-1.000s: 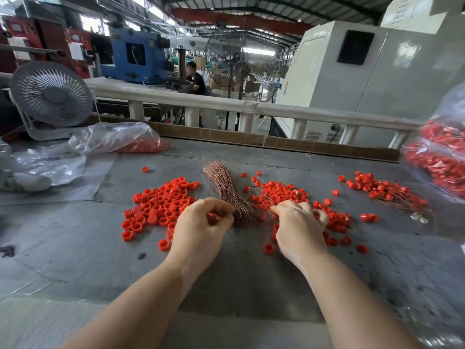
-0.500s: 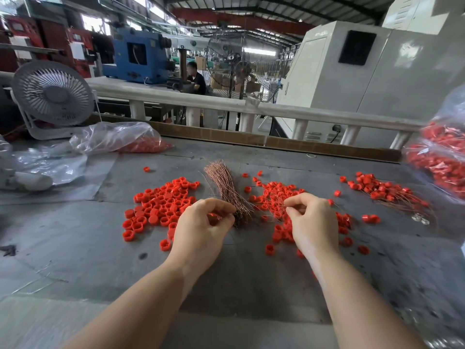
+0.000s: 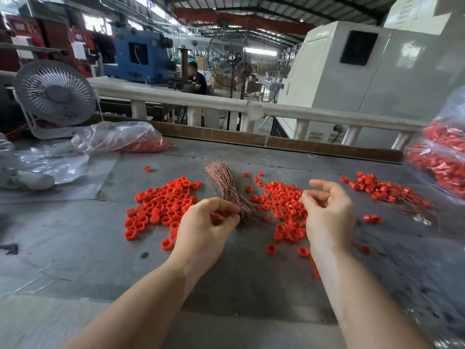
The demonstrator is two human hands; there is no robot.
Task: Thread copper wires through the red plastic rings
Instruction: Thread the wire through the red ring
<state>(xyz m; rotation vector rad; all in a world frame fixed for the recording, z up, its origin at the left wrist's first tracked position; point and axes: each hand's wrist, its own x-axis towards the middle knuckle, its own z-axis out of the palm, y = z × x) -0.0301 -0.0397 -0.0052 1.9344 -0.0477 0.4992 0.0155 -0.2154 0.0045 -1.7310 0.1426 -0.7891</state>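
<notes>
While curled at the near end of the copper wire bundle (image 3: 227,190), left hand (image 3: 205,231) pinching strands; right hand (image 3: 329,217) raised right of it, fingertips pinched, grip contents unclear; red rings (image 3: 163,207) scattered either side on worktop (image 3: 75,235).

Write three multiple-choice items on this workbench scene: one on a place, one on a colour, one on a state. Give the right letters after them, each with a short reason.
1. Where does the copper wire bundle lie?
A. Between two spreads of red rings
B. Inside the plastic bag
C. On the fan

2. What colour are the loose rings on the table?
A. Blue
B. Red
C. White

3. How is the left hand placed?
A. Flat on the table
B. Fingers curled at the near end of the wire bundle
C. Resting on the desk fan

Answers: 1 A, rings lie on both sides of the bundle. 2 B, every loose ring is red. 3 B, its fingertips close by the bundle's near end.
</notes>
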